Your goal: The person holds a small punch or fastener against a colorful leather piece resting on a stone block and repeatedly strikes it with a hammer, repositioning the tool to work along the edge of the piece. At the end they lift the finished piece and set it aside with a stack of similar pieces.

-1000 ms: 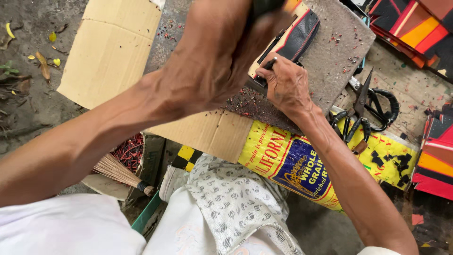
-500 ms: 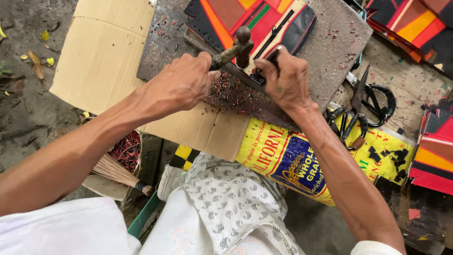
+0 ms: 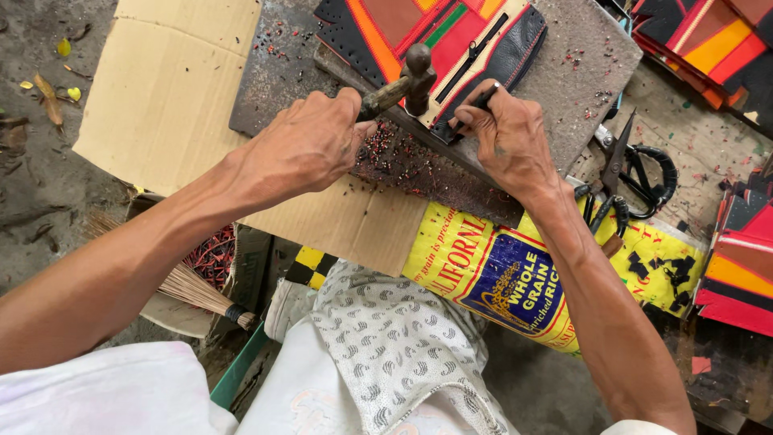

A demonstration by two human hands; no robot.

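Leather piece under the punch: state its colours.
Leather piece: black with red, orange, brown and green panels; head view.

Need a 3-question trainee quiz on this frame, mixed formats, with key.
1. True or false: the left hand grips a hammer by its handle.
2. What does the right hand hold against the leather piece? A) scissors B) a thin dark punch C) a broom
3. Fill in: the black scissors lie to the person's ____ of the right hand.

Key: 1 true; 2 B; 3 right.
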